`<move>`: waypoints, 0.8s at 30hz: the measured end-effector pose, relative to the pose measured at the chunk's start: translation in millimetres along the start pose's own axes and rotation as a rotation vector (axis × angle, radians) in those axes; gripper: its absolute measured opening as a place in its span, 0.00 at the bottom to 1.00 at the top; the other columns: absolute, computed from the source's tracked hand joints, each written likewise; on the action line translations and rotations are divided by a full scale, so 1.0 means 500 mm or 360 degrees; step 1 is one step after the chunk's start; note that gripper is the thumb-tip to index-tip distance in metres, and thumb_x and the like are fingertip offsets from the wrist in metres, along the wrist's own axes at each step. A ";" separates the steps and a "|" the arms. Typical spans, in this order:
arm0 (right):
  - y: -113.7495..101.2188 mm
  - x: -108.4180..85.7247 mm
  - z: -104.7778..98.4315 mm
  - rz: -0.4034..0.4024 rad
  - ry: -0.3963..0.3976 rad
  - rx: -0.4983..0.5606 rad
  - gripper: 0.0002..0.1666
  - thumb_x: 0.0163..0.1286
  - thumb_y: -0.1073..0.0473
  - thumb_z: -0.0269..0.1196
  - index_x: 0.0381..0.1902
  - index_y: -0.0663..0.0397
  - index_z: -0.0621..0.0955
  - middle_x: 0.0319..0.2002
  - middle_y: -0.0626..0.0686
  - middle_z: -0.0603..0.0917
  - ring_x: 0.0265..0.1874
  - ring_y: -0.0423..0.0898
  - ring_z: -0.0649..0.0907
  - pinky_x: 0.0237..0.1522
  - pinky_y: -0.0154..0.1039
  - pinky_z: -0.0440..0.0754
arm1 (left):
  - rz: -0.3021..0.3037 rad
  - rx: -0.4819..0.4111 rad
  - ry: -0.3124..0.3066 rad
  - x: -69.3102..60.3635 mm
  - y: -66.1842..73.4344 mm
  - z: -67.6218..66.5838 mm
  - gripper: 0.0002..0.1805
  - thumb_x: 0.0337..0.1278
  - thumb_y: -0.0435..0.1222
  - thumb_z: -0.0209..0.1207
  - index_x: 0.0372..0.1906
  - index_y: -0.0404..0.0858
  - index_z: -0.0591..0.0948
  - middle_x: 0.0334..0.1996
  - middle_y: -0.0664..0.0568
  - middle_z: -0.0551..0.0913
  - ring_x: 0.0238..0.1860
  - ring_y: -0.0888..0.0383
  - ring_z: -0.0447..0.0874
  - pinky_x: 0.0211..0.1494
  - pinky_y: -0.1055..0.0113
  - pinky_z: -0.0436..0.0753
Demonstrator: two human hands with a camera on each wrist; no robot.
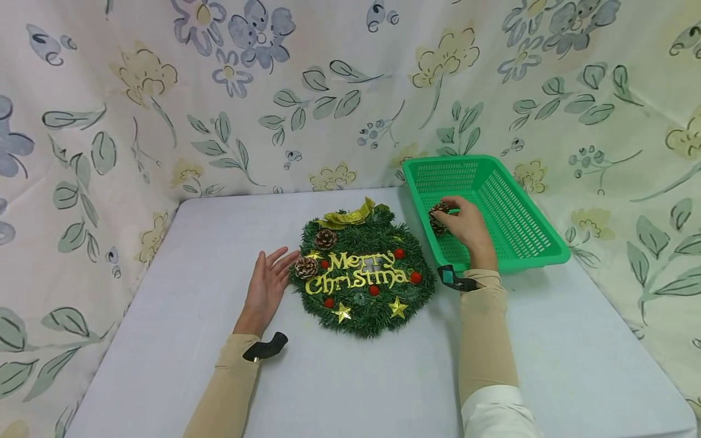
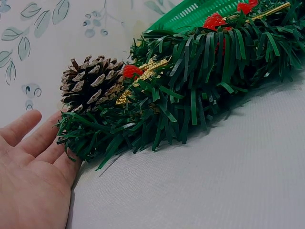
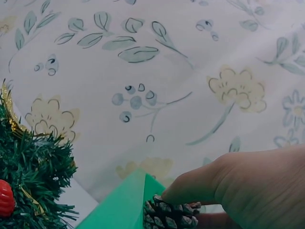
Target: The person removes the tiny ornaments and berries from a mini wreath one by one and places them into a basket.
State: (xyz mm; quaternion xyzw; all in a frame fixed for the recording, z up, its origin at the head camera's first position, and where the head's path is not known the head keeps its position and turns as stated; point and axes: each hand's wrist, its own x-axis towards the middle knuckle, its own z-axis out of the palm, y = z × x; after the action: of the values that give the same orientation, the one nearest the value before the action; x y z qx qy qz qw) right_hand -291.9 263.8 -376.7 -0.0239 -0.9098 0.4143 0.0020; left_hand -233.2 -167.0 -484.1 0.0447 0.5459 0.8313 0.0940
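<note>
A green Christmas wreath lies on the table, with gold "Merry Christmas" lettering, red berries and gold stars. Two pine cones sit on its left side, an upper one and a lower one. My left hand is beside that edge, palm up with fingers extended; in the left wrist view the fingertips touch the greenery below a pine cone. Over the green basket, my right hand pinches a pine cone between thumb and fingers, near the basket's left wall.
The basket stands at the table's back right, its left side close to the wreath. A gold ribbon bow tops the wreath. Floral cloth hangs behind the white table.
</note>
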 end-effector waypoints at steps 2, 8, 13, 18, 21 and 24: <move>0.001 0.000 0.000 -0.0006 0.0000 0.0002 0.34 0.78 0.51 0.57 0.76 0.57 0.65 0.72 0.66 0.68 0.67 0.66 0.72 0.60 0.63 0.76 | 0.0000 0.0003 -0.0001 0.000 0.000 0.000 0.41 0.80 0.60 0.25 0.81 0.35 0.49 0.78 0.37 0.59 0.81 0.48 0.53 0.85 0.52 0.42; 0.000 0.000 0.000 -0.0005 -0.0007 0.0012 0.34 0.79 0.51 0.56 0.77 0.57 0.64 0.72 0.66 0.68 0.68 0.66 0.71 0.61 0.63 0.75 | 0.0003 -0.0011 -0.0002 -0.001 -0.002 0.000 0.38 0.82 0.57 0.21 0.81 0.35 0.49 0.78 0.36 0.59 0.81 0.48 0.53 0.86 0.53 0.41; -0.002 -0.002 0.000 -0.0001 -0.0022 0.0044 0.34 0.79 0.51 0.56 0.76 0.56 0.65 0.72 0.66 0.68 0.71 0.66 0.70 0.64 0.64 0.74 | 0.0002 0.0016 0.0004 -0.003 -0.002 0.001 0.42 0.79 0.62 0.25 0.81 0.36 0.49 0.79 0.37 0.59 0.82 0.49 0.52 0.85 0.52 0.41; -0.005 -0.002 0.000 0.0005 -0.0026 0.0055 0.34 0.79 0.50 0.57 0.76 0.55 0.65 0.73 0.65 0.69 0.71 0.66 0.69 0.65 0.65 0.73 | 0.0007 0.0024 0.0005 -0.005 -0.002 0.002 0.44 0.77 0.65 0.28 0.81 0.37 0.49 0.79 0.38 0.60 0.82 0.50 0.52 0.85 0.52 0.40; -0.006 -0.002 0.000 0.0002 -0.0017 0.0058 0.34 0.78 0.50 0.57 0.76 0.55 0.66 0.72 0.65 0.69 0.71 0.66 0.70 0.64 0.64 0.74 | 0.0007 0.0019 0.0004 -0.004 -0.001 0.003 0.45 0.77 0.65 0.28 0.81 0.36 0.49 0.79 0.37 0.59 0.82 0.49 0.52 0.85 0.52 0.40; -0.006 -0.003 0.000 -0.0002 0.0001 0.0070 0.34 0.78 0.49 0.57 0.76 0.55 0.66 0.72 0.65 0.70 0.71 0.65 0.70 0.64 0.64 0.74 | 0.0005 0.0014 0.0004 -0.003 0.000 0.004 0.44 0.78 0.64 0.27 0.81 0.36 0.49 0.79 0.37 0.59 0.82 0.49 0.53 0.86 0.52 0.40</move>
State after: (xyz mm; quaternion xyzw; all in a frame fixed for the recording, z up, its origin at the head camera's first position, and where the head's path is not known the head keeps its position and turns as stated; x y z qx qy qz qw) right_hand -290.5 261.8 -374.2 -0.0235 -0.9005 0.4342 0.0031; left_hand -231.2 -165.4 -483.3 0.0451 0.5497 0.8291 0.0918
